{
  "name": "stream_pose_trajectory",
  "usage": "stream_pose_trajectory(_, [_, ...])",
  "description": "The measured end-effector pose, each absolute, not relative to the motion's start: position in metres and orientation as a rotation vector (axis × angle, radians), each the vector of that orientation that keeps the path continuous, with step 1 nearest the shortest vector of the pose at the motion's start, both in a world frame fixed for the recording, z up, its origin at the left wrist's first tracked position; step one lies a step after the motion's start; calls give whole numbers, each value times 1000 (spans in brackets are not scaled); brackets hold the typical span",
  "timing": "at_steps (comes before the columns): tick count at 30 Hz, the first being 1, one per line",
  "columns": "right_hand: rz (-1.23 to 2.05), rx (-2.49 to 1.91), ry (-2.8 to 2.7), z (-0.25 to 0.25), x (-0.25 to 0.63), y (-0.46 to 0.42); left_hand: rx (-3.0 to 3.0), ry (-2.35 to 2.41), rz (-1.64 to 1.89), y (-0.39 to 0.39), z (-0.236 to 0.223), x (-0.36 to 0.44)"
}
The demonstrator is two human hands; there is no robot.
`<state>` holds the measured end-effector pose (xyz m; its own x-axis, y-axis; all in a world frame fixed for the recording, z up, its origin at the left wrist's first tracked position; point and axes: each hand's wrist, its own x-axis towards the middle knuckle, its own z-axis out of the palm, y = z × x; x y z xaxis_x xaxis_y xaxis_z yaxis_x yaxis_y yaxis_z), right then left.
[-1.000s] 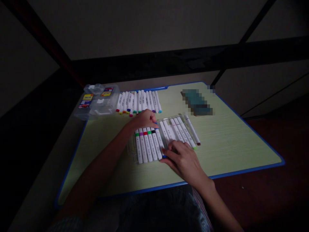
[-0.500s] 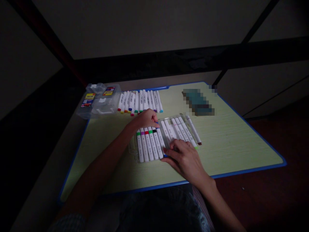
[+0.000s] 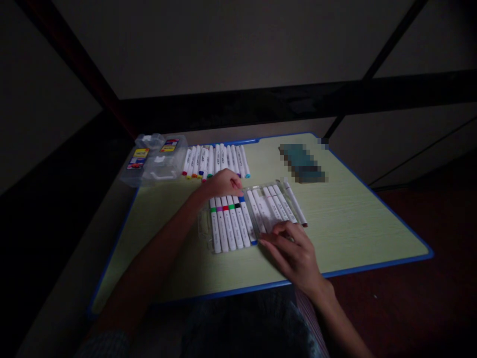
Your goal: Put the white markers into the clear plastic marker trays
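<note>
My left hand [image 3: 224,183] reaches over the top of a row of white markers, fingers curled. Its thumb is at the upper end of the marker with a blue band [image 3: 246,219], last in that row on the right. The other markers there [image 3: 227,228] have green, purple, red and black bands and lie side by side in the left half of an open clear plastic case [image 3: 204,226]. My right hand [image 3: 296,251] hovers at the lower edge of the case's right half, fingers bent and slightly apart, with nothing visible in them. Several white markers [image 3: 274,204] lie in that half, partly behind my fingers.
A single marker [image 3: 296,204] lies along the right side of the case. Behind stand a row of white markers with coloured tips [image 3: 216,161] and clear plastic boxes [image 3: 160,161]. A blurred-out greenish object [image 3: 301,161] rests at the back right. Blue edging [image 3: 380,266] borders the table.
My right hand has drawn back from the lower end of the blue-banded marker, a little right and down, uncovering its blue tip. My left hand stays nearly in place. The view has shifted slightly.
</note>
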<state>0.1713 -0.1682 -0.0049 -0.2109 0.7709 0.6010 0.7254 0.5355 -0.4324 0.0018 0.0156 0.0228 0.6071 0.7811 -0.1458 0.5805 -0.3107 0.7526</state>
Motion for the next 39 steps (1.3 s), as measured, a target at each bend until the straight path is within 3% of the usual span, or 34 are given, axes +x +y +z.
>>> stream_pose_trajectory(9, [-62,-1361,-1636,1,202,-167,2006,1035,612,5,41,27])
stream_pose_trajectory(23, [-37,-1854,-1546,-19,212,-158,2017,969,472,12,16,105])
stream_pose_trajectory(39, [53,-1827,-1548,-18,213,-157,1928,931,531,10,19,97])
